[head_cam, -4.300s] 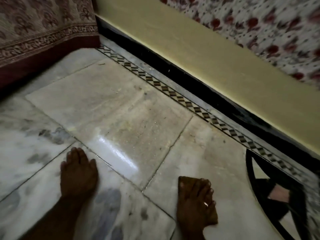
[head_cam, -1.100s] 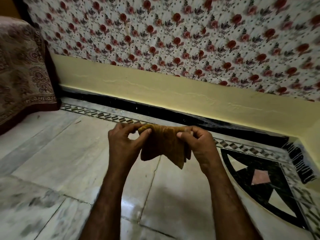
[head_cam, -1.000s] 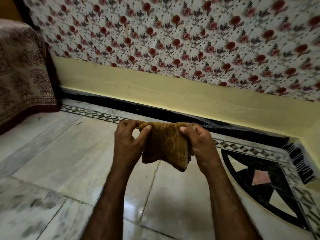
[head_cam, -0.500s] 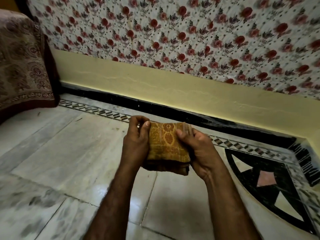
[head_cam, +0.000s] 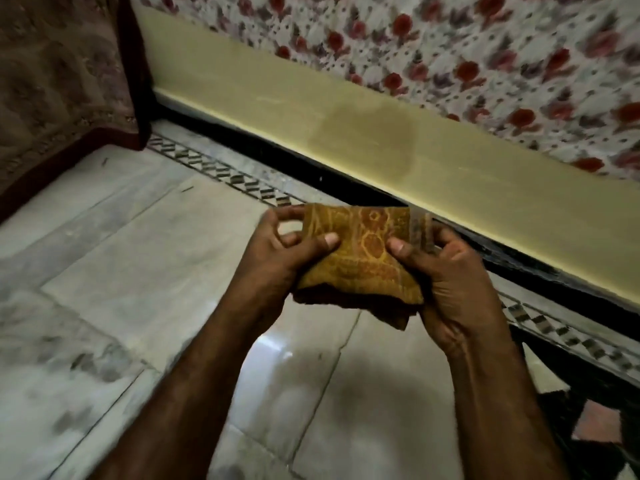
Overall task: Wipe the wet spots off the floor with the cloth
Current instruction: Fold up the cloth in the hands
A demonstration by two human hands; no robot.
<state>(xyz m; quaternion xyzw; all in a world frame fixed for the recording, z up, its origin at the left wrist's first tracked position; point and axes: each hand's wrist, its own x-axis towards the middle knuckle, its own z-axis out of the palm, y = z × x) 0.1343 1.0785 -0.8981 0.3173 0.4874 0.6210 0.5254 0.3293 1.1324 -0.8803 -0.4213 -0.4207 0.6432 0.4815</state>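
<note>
Since a moment ago: the folded cloth (head_cam: 360,261) has been turned flatter between the hands, its patterned face now upward, and both thumbs have come onto that face. A few seconds back the hands were down on the marble.
Cloth: mustard-yellow with an orange pattern, folded into a thick pad, held in the air above the floor (head_cam: 138,271) and not touching it. One dark corner droops below the right palm.
Left hand (head_cam: 277,261): grips the pad's left edge, thumb (head_cam: 322,242) pressed on top, fingers curled over the far corner.
Right hand (head_cam: 450,282): grips the right edge, thumb (head_cam: 398,245) on top. The fingers behind are blurred, so I cannot tell how they lie.
Floor under the hands: pale marble slabs with thin joints. A glossy patch (head_cam: 273,344) shines just below the wrists.
Edges: a checked border strip (head_cam: 242,178) and black skirting (head_cam: 263,147) run diagonally beneath a yellow wall band (head_cam: 277,98) and floral fabric (head_cam: 485,46), passing close behind the right hand. A brown bedspread (head_cam: 52,81) hangs down to the floor at far left. A dark inlay (head_cam: 588,427) sits at lower right.
Room to move: the marble runs wide to the left, as far as the bedspread hem. To the right it narrows against the skirting and inlay.
</note>
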